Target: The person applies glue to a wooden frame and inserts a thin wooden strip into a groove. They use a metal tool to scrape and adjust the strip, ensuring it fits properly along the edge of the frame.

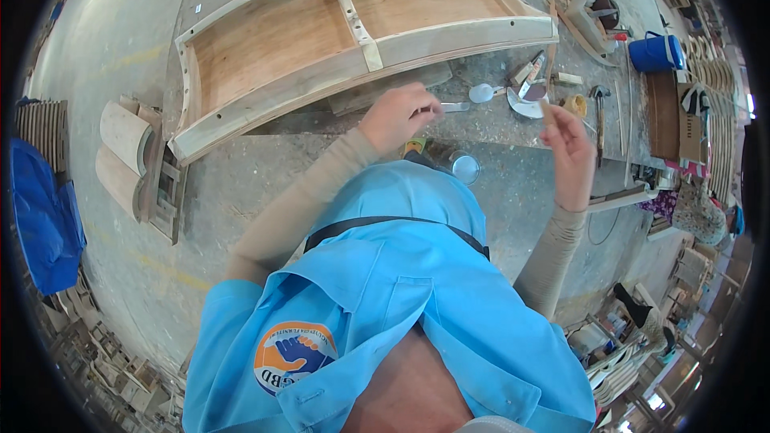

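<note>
My left hand (pixel 401 118) is closed, with a flat metal blade (pixel 455 107), like that of a putty knife, sticking out past its fingers; its handle is hidden. Over the bench on the right, my right hand (pixel 571 143) pinches a small tan wooden piece (pixel 548 115) between thumb and fingers. Just beyond that piece lie a white curved scraper-like piece (pixel 523 106) and a dark round disc (pixel 536 93). A white spoon-shaped tool (pixel 481 94) rests between the two hands. Across the far side stands a curved wooden frame (pixel 281 95) with plywood panels, apart from both hands.
A roll of yellowish tape (pixel 575 104) and a hammer (pixel 600 96) lie right of my right hand. Farther right stands a blue cooler jug (pixel 656 53). A round clear-topped container (pixel 465 168) is near my waist. Curved wooden parts (pixel 124 148) stand on the left.
</note>
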A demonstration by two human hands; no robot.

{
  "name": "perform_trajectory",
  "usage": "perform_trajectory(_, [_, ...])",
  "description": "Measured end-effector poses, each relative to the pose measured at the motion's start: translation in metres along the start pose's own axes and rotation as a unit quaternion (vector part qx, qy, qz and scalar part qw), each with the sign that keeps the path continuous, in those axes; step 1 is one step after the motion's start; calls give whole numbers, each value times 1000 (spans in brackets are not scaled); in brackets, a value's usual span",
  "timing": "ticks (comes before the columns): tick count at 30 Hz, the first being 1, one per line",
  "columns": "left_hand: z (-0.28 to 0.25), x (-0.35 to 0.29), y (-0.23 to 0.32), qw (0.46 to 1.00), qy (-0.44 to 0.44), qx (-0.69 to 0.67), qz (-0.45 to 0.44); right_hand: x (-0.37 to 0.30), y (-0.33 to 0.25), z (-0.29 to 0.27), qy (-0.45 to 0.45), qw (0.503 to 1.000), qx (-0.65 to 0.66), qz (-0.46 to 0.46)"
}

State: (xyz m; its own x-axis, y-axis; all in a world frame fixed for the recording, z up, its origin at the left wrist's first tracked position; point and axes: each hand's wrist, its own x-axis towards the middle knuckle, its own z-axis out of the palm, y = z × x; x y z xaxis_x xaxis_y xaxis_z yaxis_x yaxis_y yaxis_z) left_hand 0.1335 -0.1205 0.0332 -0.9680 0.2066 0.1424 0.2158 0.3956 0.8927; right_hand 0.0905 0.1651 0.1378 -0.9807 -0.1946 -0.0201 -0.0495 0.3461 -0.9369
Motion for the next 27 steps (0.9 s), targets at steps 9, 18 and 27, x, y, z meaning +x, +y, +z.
perform_trajectory(9, [-1, 21, 48, 993, 14, -1, 118, -8, 0, 42, -80, 996, -30, -19])
perform_trajectory(18, [-26, -12, 60, 975, 118, 123, 140, 6, -24, 51, -154, 966, -156, -136])
perform_trajectory(27, [-39, -20, 75, 931, 213, 223, 195, 16, -42, 50, -56, 925, -208, -313])
